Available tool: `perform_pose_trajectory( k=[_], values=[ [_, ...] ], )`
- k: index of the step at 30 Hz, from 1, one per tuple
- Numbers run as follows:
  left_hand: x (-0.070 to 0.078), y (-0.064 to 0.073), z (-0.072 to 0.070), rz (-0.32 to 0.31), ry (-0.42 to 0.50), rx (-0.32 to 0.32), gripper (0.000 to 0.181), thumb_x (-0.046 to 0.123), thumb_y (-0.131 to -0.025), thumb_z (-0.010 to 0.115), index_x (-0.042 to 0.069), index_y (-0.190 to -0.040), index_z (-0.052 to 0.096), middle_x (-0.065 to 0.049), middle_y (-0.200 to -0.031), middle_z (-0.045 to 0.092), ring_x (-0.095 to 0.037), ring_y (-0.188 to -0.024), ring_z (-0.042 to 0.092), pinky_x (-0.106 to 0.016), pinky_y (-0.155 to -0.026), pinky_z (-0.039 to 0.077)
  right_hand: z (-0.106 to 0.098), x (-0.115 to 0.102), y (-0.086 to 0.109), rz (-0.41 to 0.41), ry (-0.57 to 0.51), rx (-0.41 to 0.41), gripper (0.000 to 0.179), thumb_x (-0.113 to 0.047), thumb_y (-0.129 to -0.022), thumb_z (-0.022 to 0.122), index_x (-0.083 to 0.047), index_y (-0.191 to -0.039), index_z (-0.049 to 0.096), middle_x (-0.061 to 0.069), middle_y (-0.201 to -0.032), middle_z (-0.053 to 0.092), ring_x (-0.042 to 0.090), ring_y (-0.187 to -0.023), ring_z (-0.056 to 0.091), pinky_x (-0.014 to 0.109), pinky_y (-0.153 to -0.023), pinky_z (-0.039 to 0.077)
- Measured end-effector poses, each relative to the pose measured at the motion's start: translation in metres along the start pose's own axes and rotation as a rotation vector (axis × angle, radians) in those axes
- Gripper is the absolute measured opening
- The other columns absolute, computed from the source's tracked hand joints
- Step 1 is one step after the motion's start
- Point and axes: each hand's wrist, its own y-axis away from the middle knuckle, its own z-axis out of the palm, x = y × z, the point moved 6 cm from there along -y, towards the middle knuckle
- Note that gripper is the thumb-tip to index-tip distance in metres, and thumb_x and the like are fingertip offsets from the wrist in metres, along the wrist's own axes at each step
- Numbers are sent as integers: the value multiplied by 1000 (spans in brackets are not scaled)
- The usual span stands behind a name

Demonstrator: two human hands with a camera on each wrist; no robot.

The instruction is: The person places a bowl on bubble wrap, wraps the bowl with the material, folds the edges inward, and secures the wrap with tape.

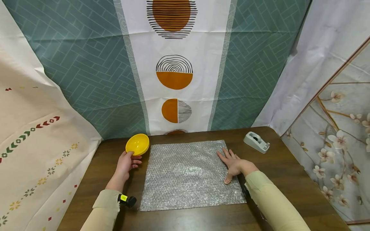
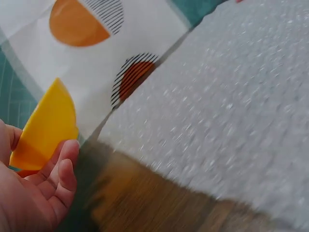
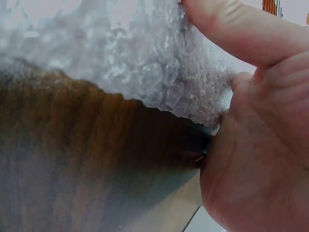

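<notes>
A small yellow bowl (image 1: 138, 144) is at the back left of the table, tilted in my left hand (image 1: 126, 163). The thumb lies over its rim and the fingers curl beneath it, as the left wrist view also shows with the bowl (image 2: 50, 125). To its right a sheet of bubble wrap (image 1: 190, 176) lies flat across the middle. My right hand (image 1: 234, 165) rests on the sheet's right edge with its fingers spread. In the right wrist view, the thumb and palm are beside the edge of the bubble wrap (image 3: 140, 53).
A white tape dispenser (image 1: 256, 142) stands at the back right of the brown wooden table (image 1: 277, 179). Patterned cloths hang behind the table (image 1: 179, 106) and along both sides. A small black camera (image 1: 127, 200) is strapped to the left wrist.
</notes>
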Motion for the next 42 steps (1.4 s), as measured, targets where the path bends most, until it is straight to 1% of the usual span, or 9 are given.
perform_pose_trajectory(
  k=[7,12,14,18,25,29,32,36,42],
  values=[
    [2,8,21,10,-13,-32,48,28,-115,41,-2,-151,35,-9,-101,73,-16,-74,71,-24,-69,58,-6,-12,7,-13,-30,-8,150,-44,-65,102,-21,-174,2,22,-176,-17,52,-159,-17,74,-123,1],
    [3,19,39,24,-49,-77,45,28,-115,42,-1,-149,38,-16,-105,72,-19,-75,71,-25,-68,58,-2,-2,0,-17,-19,-5,150,-46,-66,101,-21,-174,0,20,-176,-19,51,-159,-19,72,-123,0],
    [3,24,49,30,-62,-102,44,28,-115,43,-1,-148,40,-18,-106,71,-20,-74,70,-26,-67,57,1,3,-3,-11,-8,1,152,-50,-63,101,-19,-174,1,21,-176,-18,50,-159,-18,70,-125,1],
    [1,34,72,41,-87,-161,46,27,-113,45,-1,-149,42,-20,-105,70,-21,-72,70,-28,-66,56,4,7,-6,-13,8,21,154,-49,-60,102,-15,-174,3,22,-176,-15,49,-160,-17,69,-125,2],
    [1,52,117,40,-124,-279,47,25,-111,47,0,-150,46,-22,-102,72,-22,-70,70,-29,-62,54,3,3,-3,-14,-11,-14,151,-45,-67,101,-19,-174,-2,20,-176,-20,50,-158,-21,70,-124,-1],
    [2,59,143,62,-152,-348,48,21,-109,48,1,-152,46,-20,-96,73,-22,-68,69,-29,-59,53,-1,3,-3,-29,-20,-3,151,-46,-65,101,-18,-174,-1,22,-175,-20,52,-158,-19,72,-124,-1],
    [2,62,161,83,-172,-379,50,20,-109,49,-1,-154,45,-18,-92,72,-21,-65,68,-28,-55,52,-3,3,-4,-22,-23,-2,152,-45,-64,102,-17,-174,0,22,-175,-20,52,-158,-18,71,-124,-1],
    [-3,67,178,78,-175,-409,49,19,-108,48,-3,-152,45,-16,-90,71,-19,-62,67,-27,-52,52,-2,4,-5,-17,-25,-6,152,-44,-65,102,-18,-174,-1,21,-175,-20,50,-159,-19,71,-124,-1],
    [-11,70,197,40,-179,-443,58,19,-107,49,-3,-159,38,-14,-91,71,-18,-61,67,-26,-51,50,2,6,-6,-5,-24,-9,154,-47,-61,102,-20,-174,0,21,-176,-20,51,-159,-17,71,-124,-1]
  ],
)
